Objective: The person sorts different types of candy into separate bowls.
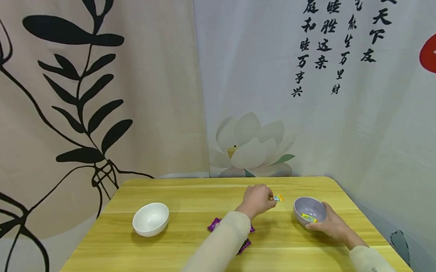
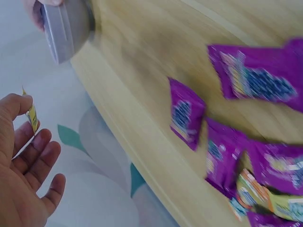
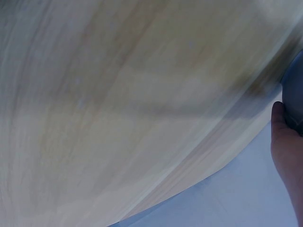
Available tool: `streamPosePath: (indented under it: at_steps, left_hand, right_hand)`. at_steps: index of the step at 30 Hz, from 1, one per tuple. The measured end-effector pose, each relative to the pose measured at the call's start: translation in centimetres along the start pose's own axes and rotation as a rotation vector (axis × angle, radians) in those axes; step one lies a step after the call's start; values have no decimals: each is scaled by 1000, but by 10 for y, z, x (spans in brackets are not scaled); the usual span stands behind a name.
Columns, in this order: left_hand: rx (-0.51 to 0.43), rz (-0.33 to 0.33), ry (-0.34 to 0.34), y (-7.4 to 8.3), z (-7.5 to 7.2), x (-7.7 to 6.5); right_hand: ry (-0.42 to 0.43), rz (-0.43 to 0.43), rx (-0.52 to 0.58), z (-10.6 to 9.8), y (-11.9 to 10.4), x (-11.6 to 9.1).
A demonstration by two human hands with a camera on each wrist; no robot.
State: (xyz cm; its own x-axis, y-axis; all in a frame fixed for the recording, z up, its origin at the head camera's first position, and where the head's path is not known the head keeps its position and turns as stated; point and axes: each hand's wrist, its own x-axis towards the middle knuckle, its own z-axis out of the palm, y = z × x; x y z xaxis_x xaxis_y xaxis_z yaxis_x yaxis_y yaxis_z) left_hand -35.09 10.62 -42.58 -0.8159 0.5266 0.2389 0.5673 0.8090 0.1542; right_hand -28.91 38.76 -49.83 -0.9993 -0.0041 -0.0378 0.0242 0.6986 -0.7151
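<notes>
My left hand (image 1: 257, 200) pinches a small yellow wrapped candy (image 1: 278, 198) between thumb and fingers, left of a grey-purple bowl (image 1: 306, 205). In the left wrist view the same candy (image 2: 32, 116) sits at the fingertips, with the other fingers loosely bent. My right hand (image 1: 333, 226) grips that bowl at its right side, thumb toward the front. Inside the bowl lies another yellow wrapped candy (image 1: 309, 218). Purple-wrapped candies (image 2: 187, 113) are spread on the table, partly hidden by my left forearm in the head view. Among them is a yellow-and-orange wrapper (image 2: 255, 191).
A white bowl (image 1: 150, 220) stands on the left part of the wooden table (image 1: 281, 255). Behind the table's far edge hang printed cloths (image 1: 157, 94) with plant drawings, a lotus and writing.
</notes>
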Motion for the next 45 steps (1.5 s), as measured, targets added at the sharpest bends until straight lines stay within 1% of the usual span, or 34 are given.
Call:
streamPosePath:
  at_steps: [3, 7, 14, 20, 24, 28, 31, 33, 38, 41, 45]
  left_hand:
    - [-1, -3, -15, 11, 1, 7]
    - [13, 3, -21, 25, 5, 14]
    - [24, 39, -29, 50, 12, 28]
    - [68, 46, -29, 71, 17, 41]
    - [92, 60, -26, 84, 21, 47]
    - [108, 70, -35, 95, 25, 50]
    - [121, 79, -30, 101, 27, 51]
    - [128, 80, -33, 105, 28, 51]
    - [124, 58, -87, 111, 27, 49]
    - [133, 59, -103, 110, 25, 48]
    - [131, 59, -99, 99, 24, 49]
  right_hand:
    - [10, -9, -8, 0, 0, 0]
    - [3, -10, 0, 0, -1, 0]
    - [5, -13, 21, 0, 1, 0]
    - [23, -36, 19, -1, 4, 1]
    - [22, -33, 32, -2, 3, 1]
    - [9, -25, 48, -2, 2, -1]
    - [-3, -7, 47, -1, -1, -2]
    - [-2, -10, 50, -1, -2, -3]
    - [-8, -31, 70, 1, -2, -1]
    - [-11, -15, 44, -1, -2, 0]
    - [8, -18, 6, -3, 0, -1]
